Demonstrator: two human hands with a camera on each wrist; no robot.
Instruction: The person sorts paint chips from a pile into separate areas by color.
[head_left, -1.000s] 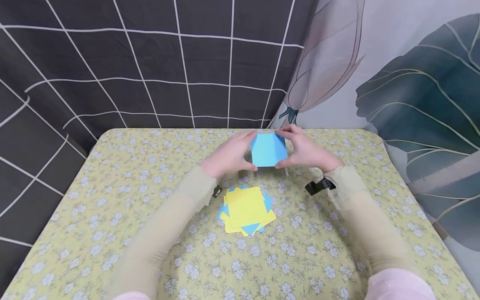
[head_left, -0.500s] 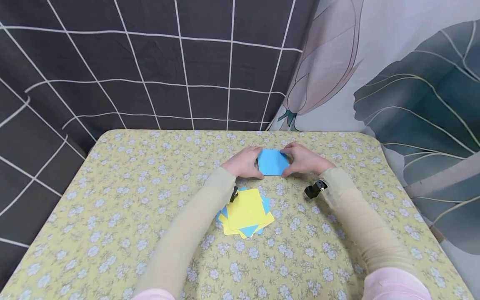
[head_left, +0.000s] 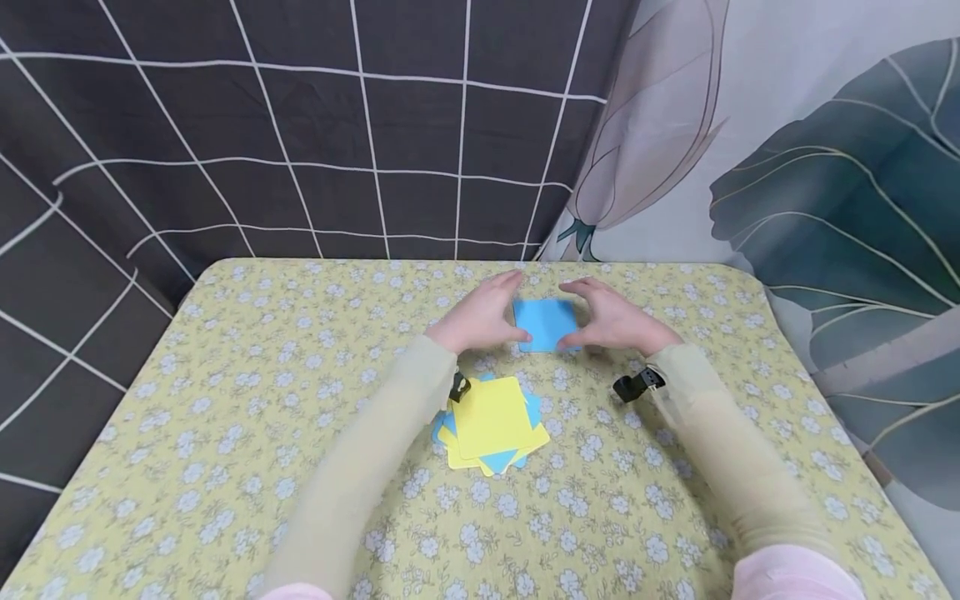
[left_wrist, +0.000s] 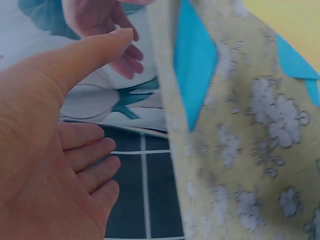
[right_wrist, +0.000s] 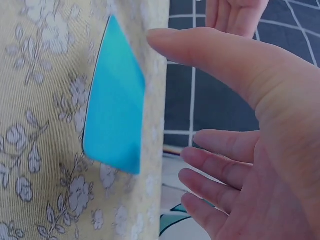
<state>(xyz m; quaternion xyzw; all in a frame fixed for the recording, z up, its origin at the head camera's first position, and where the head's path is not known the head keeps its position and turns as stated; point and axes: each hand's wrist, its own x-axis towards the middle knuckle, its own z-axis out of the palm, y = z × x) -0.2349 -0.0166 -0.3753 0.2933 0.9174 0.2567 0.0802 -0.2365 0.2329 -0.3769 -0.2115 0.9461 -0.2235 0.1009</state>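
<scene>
A blue square card (head_left: 545,323) lies flat on the flowered tablecloth, between my two hands. My left hand (head_left: 483,315) hovers at its left side, fingers and thumb spread apart and holding nothing. On the other side my right hand (head_left: 611,318) is likewise spread, with nothing in its grasp. Both wrist views show a gap between the fingers and the blue card (right_wrist: 116,102), which rests on the cloth. Nearer to me is a loose pile of yellow and blue cards (head_left: 492,421), fanned at different angles with a yellow one on top.
The yellow flowered tablecloth (head_left: 225,417) covers the table. Behind it hangs a dark cloth with a white grid (head_left: 315,125), and a leaf-patterned curtain (head_left: 840,208) is at the right. A black wrist camera (head_left: 637,385) sits under the right wrist.
Both hands lowered the blue card from above the table onto the cloth. Since half a second ago, they have let go and risen slightly, leaving the card in place.
</scene>
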